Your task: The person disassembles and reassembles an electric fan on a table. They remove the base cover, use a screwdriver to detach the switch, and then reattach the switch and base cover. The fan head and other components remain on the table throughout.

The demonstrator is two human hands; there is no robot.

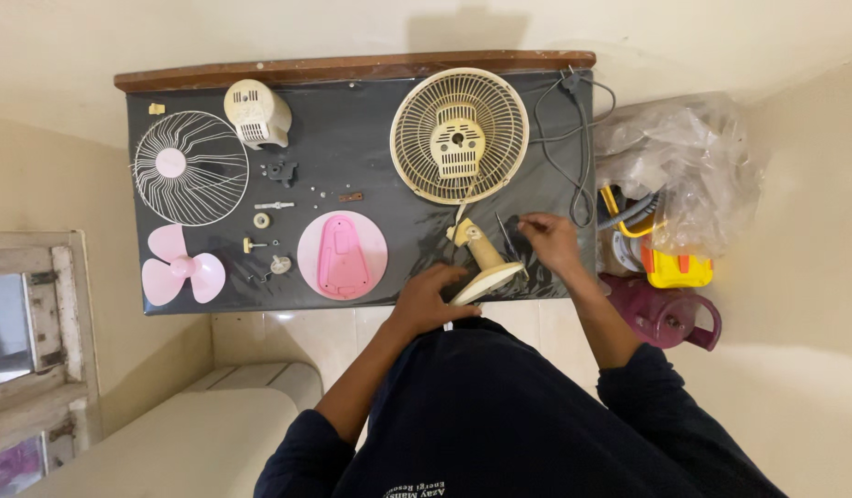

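Steadying a fan stand on a crowded black table

Gripping the cream fan stand near its round base, the left hand curls around it at the table's near edge. The right hand pinches something small and dark just beside a screwdriver. Stiff, light plastic by the look; the neck seems the surest hold. Black table against a cream wall.

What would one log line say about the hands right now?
left hand: holds cream fan base | right hand: touching screwdriver | rear grille: flat on table
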